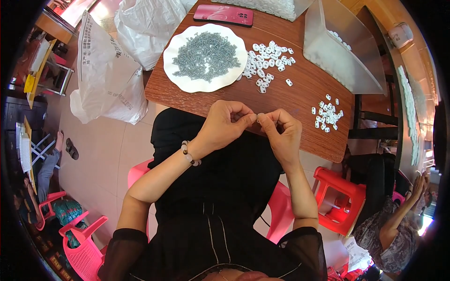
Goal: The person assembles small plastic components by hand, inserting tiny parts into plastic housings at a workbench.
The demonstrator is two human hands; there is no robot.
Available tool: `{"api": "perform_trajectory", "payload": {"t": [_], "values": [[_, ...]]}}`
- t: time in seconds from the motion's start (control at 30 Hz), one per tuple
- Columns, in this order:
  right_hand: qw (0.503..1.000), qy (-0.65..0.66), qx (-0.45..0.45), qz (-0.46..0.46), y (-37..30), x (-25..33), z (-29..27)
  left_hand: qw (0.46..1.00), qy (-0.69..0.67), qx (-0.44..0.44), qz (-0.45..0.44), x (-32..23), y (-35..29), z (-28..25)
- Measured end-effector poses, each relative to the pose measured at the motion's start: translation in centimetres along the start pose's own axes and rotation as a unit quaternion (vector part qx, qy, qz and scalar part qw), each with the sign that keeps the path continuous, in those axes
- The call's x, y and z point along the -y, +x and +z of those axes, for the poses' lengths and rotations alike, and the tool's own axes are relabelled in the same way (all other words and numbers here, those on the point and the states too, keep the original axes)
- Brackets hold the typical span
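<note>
My left hand (pixel 226 122) and my right hand (pixel 283 132) meet over the table's near edge, thumbs and forefingers pinched together almost tip to tip. Something small and pale sits between the fingertips, too small to make out. Beyond my left hand is a white scalloped plate (pixel 172 77) heaped with small grey metal screws (pixel 206 55). To its right lies a loose pile of small white oval plastic pieces with two holes (pixel 269 60). A smaller cluster of white pieces (pixel 328 113) lies to the right of my right hand.
A pink phone (pixel 223 15) rests at the table's far edge. Open-topped bins (pixel 337 56) with white pieces stand at the far right. White sacks (pixel 110 70) stand on the floor at left. A red stool (pixel 338 199) is at right, near another person (pixel 391 229). Pink chairs are at lower left.
</note>
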State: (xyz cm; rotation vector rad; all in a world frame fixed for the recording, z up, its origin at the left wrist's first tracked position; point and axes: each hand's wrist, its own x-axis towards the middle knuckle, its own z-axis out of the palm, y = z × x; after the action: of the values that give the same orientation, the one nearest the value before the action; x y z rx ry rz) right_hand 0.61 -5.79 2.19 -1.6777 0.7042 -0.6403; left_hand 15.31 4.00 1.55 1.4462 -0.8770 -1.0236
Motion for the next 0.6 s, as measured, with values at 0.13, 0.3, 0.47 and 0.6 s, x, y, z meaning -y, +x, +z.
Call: {"api": "perform_trajectory", "payload": {"t": [0.13,0.3,0.47,0.6], "values": [[1.0,0.013,0.0,0.007,0.12,0.42,-0.05,1.0,0.004,0.005,-0.003,-0.37,0.06,-0.23],[0.999,0.031,-0.001,0.008,0.33,0.64,-0.48,0.999,-0.046,0.008,-0.006,-0.86,0.14,-0.22],[0.998,0.054,0.004,0.02,0.33,0.83,-0.71,0.998,-0.064,0.013,-0.016,-0.86,0.22,-0.35],[0.998,0.068,0.003,0.011,0.34,0.77,-0.73,0.996,-0.086,0.001,-0.031,-0.91,0.28,-0.44]]}}
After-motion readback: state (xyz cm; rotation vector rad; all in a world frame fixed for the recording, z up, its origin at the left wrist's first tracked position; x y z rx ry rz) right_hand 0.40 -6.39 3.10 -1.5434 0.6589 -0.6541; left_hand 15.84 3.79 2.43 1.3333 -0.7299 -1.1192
